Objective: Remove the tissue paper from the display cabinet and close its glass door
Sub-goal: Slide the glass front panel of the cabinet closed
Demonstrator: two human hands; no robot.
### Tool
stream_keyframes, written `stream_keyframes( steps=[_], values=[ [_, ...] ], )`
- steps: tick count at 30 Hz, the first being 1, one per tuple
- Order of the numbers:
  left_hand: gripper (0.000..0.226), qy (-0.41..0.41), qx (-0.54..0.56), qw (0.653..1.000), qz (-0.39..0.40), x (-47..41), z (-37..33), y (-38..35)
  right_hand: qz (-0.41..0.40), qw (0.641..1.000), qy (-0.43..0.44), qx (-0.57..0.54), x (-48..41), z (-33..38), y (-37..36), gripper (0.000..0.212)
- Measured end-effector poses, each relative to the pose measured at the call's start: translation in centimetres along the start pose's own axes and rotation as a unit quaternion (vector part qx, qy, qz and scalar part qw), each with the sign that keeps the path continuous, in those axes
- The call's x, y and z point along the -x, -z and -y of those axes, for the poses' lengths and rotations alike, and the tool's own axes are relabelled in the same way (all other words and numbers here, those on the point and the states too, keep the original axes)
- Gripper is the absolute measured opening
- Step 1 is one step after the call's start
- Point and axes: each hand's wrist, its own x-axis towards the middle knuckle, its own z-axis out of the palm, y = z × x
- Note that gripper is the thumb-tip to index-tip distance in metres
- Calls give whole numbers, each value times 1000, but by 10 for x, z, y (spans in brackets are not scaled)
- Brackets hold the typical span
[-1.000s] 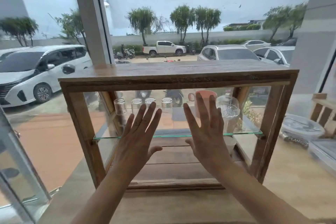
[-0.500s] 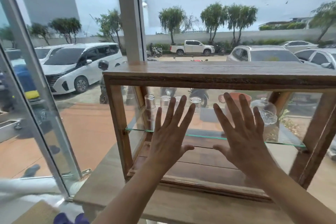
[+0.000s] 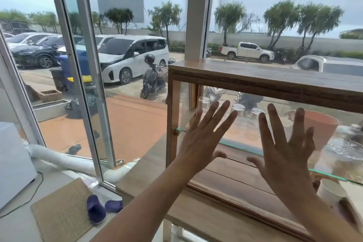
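At the near left purple slippers (image 3: 102, 208) are seen on the floor, then the left hand (image 3: 200, 141) and right hand (image 3: 282, 155), both spread flat and grasping nothing, are pressed on the glass door (image 3: 245, 163) of the wooden display cabinet (image 3: 255, 76) set on the table (image 3: 149, 165), small glasses (image 3: 238, 109) and a pink cup (image 3: 320, 125) being shelved behind.

The wooden glass-fronted display cabinet (image 3: 255, 76) sits on a wooden counter (image 3: 145, 173); clear glass jars (image 3: 238, 109) stand on its glass shelf (image 3: 243, 146), left of a terracotta cup (image 3: 320, 125).
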Motion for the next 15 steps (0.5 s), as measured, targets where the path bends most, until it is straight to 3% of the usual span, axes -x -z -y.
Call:
stream_keyframes(
  steps=[11,15],
  values=[
    [124,42,15,999,-8,21,40,6,-4,999,38,37,-23,55,-6,126],
    [108,55,3,998,-18,36,44,5,17,998,47,27,-29,63,-6,126]
  ],
)
